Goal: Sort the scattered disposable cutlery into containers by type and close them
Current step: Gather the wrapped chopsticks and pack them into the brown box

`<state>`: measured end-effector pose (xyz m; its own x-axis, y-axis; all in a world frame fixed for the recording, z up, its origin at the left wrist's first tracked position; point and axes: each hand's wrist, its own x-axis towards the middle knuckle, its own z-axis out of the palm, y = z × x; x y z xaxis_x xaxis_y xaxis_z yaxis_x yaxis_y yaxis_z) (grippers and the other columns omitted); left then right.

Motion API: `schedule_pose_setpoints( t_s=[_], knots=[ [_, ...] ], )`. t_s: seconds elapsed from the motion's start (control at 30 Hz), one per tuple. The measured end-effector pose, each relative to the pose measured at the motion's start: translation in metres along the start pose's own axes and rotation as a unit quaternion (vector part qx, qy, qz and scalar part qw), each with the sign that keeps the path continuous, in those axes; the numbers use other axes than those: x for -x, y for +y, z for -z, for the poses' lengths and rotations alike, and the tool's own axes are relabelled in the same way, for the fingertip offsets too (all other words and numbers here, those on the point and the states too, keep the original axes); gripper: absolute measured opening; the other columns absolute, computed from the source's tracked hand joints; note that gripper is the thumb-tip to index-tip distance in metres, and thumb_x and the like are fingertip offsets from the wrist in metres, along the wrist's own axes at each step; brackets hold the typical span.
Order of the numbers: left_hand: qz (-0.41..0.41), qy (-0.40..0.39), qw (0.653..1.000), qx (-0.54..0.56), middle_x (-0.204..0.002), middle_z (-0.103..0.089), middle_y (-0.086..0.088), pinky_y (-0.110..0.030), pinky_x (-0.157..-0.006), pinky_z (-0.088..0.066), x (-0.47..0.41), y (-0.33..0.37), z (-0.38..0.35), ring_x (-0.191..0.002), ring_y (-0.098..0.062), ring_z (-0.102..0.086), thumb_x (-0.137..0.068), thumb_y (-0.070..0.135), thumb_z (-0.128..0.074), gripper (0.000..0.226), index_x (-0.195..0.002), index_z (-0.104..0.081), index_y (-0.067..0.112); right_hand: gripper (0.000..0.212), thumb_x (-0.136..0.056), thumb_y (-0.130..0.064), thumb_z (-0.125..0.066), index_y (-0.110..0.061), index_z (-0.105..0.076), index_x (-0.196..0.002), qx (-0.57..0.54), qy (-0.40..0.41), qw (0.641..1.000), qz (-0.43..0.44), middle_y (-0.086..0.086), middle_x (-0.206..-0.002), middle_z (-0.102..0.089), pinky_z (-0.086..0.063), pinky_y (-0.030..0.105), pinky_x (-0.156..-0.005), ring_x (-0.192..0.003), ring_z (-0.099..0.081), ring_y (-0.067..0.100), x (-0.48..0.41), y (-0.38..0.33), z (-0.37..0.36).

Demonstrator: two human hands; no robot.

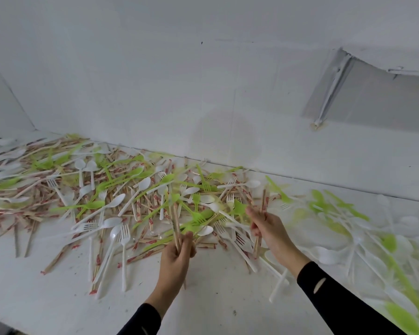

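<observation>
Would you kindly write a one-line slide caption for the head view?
The left hand and right hand each grip chopsticks at a heap of white and green cutlery.

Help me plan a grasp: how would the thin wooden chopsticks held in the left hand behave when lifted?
Probably stiff: the thin wooden chopsticks stand straight above the left hand without sagging. Likely light, as curled fingers alone hold several upright. They may slip past one another, being narrow sticks held side by side.
</observation>
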<state>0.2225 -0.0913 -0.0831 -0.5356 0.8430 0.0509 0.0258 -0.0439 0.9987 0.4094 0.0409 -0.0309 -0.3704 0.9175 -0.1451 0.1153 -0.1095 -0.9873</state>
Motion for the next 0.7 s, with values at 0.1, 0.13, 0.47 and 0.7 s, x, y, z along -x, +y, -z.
schedule_pose_setpoints(
  t_s=[0.1, 0.13, 0.47, 0.7],
  knots=[
    [0.037, -0.014, 0.999, -0.009, -0.069, -0.06, -0.006, -0.029, -0.058, -0.047, -0.006, -0.005, -0.004, -0.06, -0.019, -0.052, -0.098, 0.033, -0.046, 0.042, -0.086, -0.059, -0.005, 0.039, -0.096, -0.037, -0.052, -0.004, -0.062, -0.078, 0.006, -0.011, 1.0, 0.015, 0.006, -0.062, -0.056, -0.048, 0.021, -0.061, -0.057, -0.055, 0.014, 0.001, 0.003, -0.003],
    [0.038, -0.011, 0.999, -0.023, -0.07, -0.062, -0.004, -0.03, -0.055, -0.045, -0.01, -0.006, -0.005, -0.059, -0.017, -0.051, -0.099, 0.032, -0.045, 0.035, -0.09, -0.062, 0.002, 0.034, -0.1, -0.03, -0.048, -0.003, -0.063, -0.089, -0.002, -0.017, 0.999, 0.028, 0.011, -0.067, -0.057, -0.05, 0.021, -0.061, -0.059, -0.057, 0.017, 0.0, 0.002, -0.003],
    [-0.065, -0.072, 0.93, -0.355, -0.073, -0.061, 0.009, -0.022, -0.052, -0.042, -0.074, 0.001, -0.015, -0.06, -0.009, -0.055, -0.092, 0.033, -0.064, 0.01, -0.089, -0.069, 0.025, 0.01, -0.101, -0.021, -0.049, -0.015, -0.056, -0.098, 0.026, 0.018, 0.998, 0.057, -0.012, -0.058, -0.046, -0.03, 0.011, -0.04, -0.041, -0.039, -0.001, -0.032, -0.035, 0.019],
    [-0.052, -0.12, 0.826, -0.548, -0.082, -0.057, 0.005, -0.028, -0.055, -0.038, -0.096, -0.005, -0.021, -0.076, -0.017, -0.056, -0.091, 0.041, -0.059, 0.021, -0.083, -0.061, 0.022, 0.029, -0.103, -0.038, -0.039, -0.024, -0.064, -0.104, 0.451, -0.03, 0.892, 0.029, -0.004, -0.098, -0.072, -0.052, 0.029, -0.075, -0.08, -0.066, 0.012, -0.077, -0.011, 0.042]
  ],
)
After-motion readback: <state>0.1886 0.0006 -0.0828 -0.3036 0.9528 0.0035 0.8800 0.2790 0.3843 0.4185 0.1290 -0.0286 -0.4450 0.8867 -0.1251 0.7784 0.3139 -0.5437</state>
